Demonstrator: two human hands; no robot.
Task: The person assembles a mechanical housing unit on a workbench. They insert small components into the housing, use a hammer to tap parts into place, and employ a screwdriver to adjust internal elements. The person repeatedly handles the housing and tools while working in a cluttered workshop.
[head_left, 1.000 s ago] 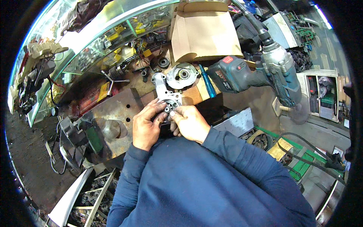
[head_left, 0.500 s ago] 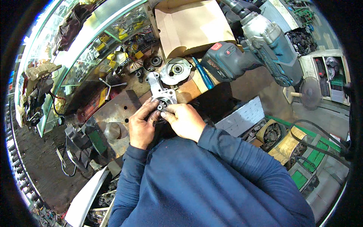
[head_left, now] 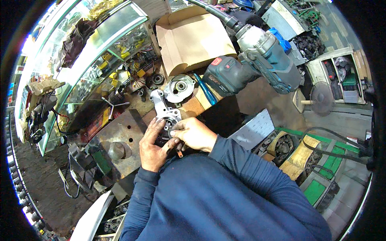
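A silver cast-metal housing with a long arm and bolt holes lies in front of me. Inside its round near end sits a small toothed metal part. My left hand closes round the left side of that end, fingers along the rim and thumb towards my right hand. From the right, my right hand grips the near right edge, its thumb over the opening and its other fingers curled partly out of sight. Below the fingertips an orange tab sticks out. What it belongs to is hidden.
Beyond the housing lie a round metal cover, a blue screwdriver and a cordless impact wrench. An open cardboard box stands behind. Left are a three-armed wrench, a steel plate and a glass case.
My view has shifted a little. Both thumbs have moved away from the toothed part, the left fingers have straightened along the rim, and the orange tab has come into sight.
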